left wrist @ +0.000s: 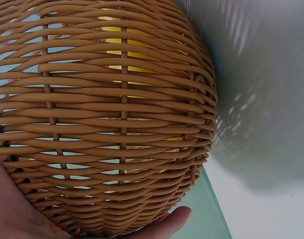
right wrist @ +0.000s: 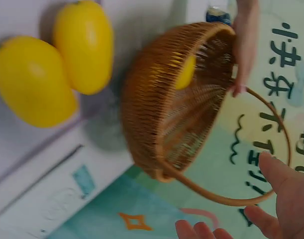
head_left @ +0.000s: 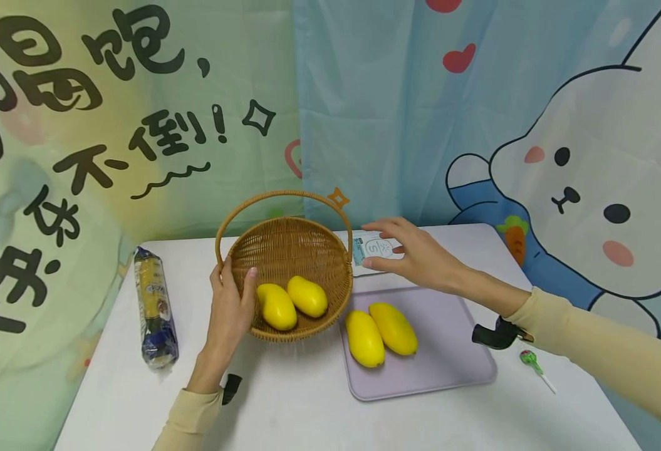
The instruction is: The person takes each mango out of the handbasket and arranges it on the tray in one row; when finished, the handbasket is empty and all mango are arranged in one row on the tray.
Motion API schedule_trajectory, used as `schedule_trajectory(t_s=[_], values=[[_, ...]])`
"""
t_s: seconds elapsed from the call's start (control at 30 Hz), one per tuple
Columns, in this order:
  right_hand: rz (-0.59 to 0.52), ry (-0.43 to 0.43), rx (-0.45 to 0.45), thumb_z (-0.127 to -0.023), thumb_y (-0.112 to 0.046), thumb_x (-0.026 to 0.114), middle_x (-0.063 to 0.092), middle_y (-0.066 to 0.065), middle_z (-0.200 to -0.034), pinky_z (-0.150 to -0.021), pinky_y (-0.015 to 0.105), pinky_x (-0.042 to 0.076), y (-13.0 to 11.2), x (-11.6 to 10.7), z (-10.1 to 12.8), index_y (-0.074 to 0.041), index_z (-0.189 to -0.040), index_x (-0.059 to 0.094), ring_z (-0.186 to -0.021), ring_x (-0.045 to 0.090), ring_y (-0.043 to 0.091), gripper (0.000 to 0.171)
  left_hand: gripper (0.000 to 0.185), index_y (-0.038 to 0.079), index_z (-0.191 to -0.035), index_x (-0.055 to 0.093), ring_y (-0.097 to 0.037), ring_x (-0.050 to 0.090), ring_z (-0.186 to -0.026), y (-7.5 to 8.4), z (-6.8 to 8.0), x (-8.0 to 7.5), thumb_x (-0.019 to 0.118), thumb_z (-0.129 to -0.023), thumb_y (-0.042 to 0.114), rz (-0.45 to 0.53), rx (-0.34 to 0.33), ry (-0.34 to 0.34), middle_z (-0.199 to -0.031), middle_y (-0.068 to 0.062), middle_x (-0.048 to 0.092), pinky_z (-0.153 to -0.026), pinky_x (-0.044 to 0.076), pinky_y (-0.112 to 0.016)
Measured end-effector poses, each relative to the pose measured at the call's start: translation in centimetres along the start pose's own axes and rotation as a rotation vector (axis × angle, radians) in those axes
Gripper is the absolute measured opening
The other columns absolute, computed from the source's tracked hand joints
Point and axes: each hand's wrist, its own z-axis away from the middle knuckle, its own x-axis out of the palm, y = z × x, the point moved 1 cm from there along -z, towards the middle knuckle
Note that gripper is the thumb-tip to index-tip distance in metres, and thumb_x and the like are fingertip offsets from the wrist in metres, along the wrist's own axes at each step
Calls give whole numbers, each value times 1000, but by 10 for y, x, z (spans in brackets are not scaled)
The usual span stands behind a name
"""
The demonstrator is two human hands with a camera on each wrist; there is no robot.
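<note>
My left hand grips the left rim of a brown wicker basket, thumb on the inner side. The basket is tilted, its mouth facing me, and casts a shadow on the table. Inside it lie two yellow mangoes, one on the left and one on the right. My right hand is held in the air right of the basket's arched handle, fingers apart, holding nothing. Two more mangoes, a left one and a right one, lie side by side on a lilac tray.
A yellow and blue plastic packet lies at the table's left side. Behind the tray is a flat white printed item, partly under my right hand in the head view. A green lollipop lies right of the tray. Printed curtains hang behind the table.
</note>
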Motion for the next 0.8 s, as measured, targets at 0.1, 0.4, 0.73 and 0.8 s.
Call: schedule_trajectory(t_s=[0.1,0.4,0.73,0.8], values=[[-9,-7,-23,-93,-46,73,42,7,-156,-105,51,51,-14,-2,-11,-24,-149,50,-136,50,29,65,85,5,-163,12,-49,42,-140,0,0,0,35,-104,62,1,-2,-1,-164,-26,12,-113,38,-62],[30,-79,-109,-95,-39,72,50,6,-148,-93,41,54,-48,17,-47,-20,-147,53,-123,54,24,59,86,7,-164,12,-49,42,-140,0,-1,1,35,-103,63,6,0,-3,-164,-26,12,-113,38,-61],[144,-212,-216,-96,-37,71,58,6,-144,-107,44,47,-80,33,-92,-14,-143,58,-133,52,26,54,86,6,-163,12,-49,43,-139,0,-1,0,35,-103,63,-2,1,-1,-165,-26,12,-113,39,-61],[165,-244,-213,-97,-36,71,58,6,-144,-109,43,46,-84,36,-99,-14,-143,58,-135,50,26,53,86,6,-163,12,-49,43,-139,0,-1,0,35,-103,63,-4,1,-1,-164,-26,12,-113,39,-61]])
